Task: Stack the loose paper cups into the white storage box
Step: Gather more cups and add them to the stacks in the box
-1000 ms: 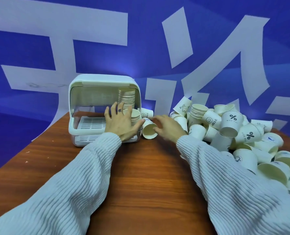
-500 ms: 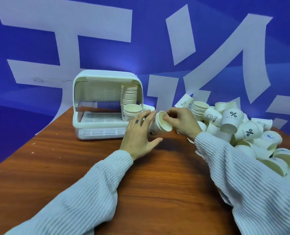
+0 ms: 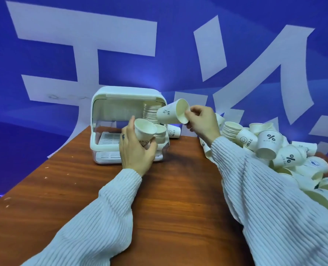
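Head cam: left hand (image 3: pixel 135 152) grips upright cup (image 3: pixel 144 131); right hand (image 3: pixel 203 121) fingers pinch tilted cup (image 3: pixel 171 112) rim.

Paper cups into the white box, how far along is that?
Early on. Done: one tall stack and a shorter one stand inside the white storage box. In hand: the left hand holds an upright cup, the right hand a tilted cup. Left: the big loose pile on the table.

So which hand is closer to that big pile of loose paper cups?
Right. The right hand, pinching a tilted cup, is raised beside the pile of loose paper cups; the left hand holds a cup by the white storage box.
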